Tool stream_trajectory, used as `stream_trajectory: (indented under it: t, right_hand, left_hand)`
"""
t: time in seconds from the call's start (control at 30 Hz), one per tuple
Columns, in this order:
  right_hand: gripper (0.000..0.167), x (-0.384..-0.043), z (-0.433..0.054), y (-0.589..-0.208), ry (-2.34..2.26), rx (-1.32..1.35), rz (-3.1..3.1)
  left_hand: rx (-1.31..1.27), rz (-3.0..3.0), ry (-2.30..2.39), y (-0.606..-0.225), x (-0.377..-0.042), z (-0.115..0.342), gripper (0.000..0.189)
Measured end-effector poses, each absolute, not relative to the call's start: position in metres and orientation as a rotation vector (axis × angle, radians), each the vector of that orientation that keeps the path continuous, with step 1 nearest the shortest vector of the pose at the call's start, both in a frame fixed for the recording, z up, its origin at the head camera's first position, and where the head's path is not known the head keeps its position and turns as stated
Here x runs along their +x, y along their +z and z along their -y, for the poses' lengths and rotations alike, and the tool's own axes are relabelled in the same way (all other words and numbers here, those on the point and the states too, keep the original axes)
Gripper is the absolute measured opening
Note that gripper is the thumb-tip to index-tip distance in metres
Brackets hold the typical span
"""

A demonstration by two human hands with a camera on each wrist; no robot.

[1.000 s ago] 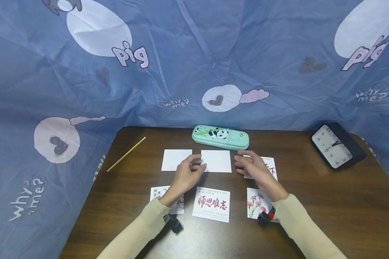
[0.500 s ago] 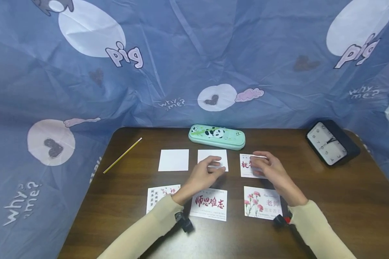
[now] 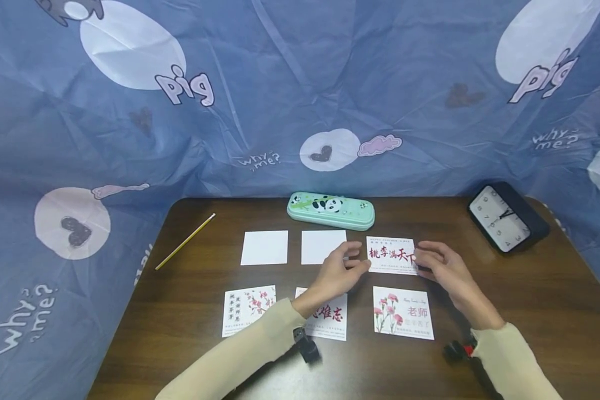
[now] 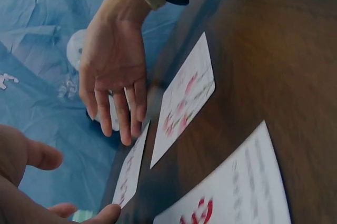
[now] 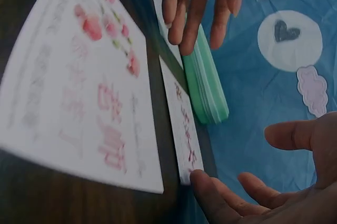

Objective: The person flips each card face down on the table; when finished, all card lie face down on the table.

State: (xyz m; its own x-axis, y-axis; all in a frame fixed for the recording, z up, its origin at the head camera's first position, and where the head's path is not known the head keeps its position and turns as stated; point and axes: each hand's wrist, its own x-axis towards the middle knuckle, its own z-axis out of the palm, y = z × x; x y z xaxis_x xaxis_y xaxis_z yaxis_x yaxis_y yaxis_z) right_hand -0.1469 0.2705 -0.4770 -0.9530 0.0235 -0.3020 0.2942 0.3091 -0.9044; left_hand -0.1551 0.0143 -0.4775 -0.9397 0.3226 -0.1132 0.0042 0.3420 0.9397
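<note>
A white card with red calligraphy (image 3: 391, 266) lies flat in the back row, between my two hands. My left hand (image 3: 339, 273) is at the card's left edge, fingers loosely bent and nothing in them. It partly covers the corner of a blank white card (image 3: 320, 244). At the opposite edge is my right hand (image 3: 449, 272), its fingers apart and relaxed. In the right wrist view one fingertip (image 5: 200, 179) meets the end of the calligraphy card (image 5: 184, 134); contact cannot be told for sure. The right palm (image 4: 118, 50) shows bare in the left wrist view.
Another blank card (image 3: 265, 248) lies back left. In front lie a blossom card (image 3: 242, 319), a second calligraphy card (image 3: 332, 328) partly under the left forearm, and a carnation card (image 3: 402, 314). Around them are a pencil (image 3: 185, 241), a green panda pencil case (image 3: 330, 211) and a black clock (image 3: 502, 219).
Both hands have moved right relative to the cards, from beside the middle blank card to either side of the back-right calligraphy card. The cards look unmoved; the view has shifted slightly.
</note>
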Motion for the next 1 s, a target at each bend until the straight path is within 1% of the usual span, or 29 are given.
stream_trajectory:
  t: [0.2,0.37,0.53,0.8,1.0]
  right_hand:
    - [0.063,-0.140,-0.280,-0.480,-1.740,0.291,-2.318]
    - [0.067,-0.137,-0.282,-0.479,-1.752,0.292,-2.301]
    - [0.068,-0.135,-0.281,-0.478,-1.765,0.306,-2.273]
    - [0.063,-0.134,-0.275,-0.474,-1.783,0.290,-2.252]
    - [0.061,-0.134,-0.271,-0.474,-1.748,0.327,-2.264]
  left_hand:
    - [0.159,-2.267,1.682,-0.478,-0.152,-0.029,0.058]
    - [0.084,-2.242,1.737,-0.478,-0.151,-0.037,0.059]
    - [0.021,-2.205,1.804,-0.479,-0.150,-0.044,0.060]
    - [0.029,-2.195,1.788,-0.479,-0.148,-0.049,0.063]
    - [0.093,-2.242,1.708,-0.477,-0.146,-0.048,0.064]
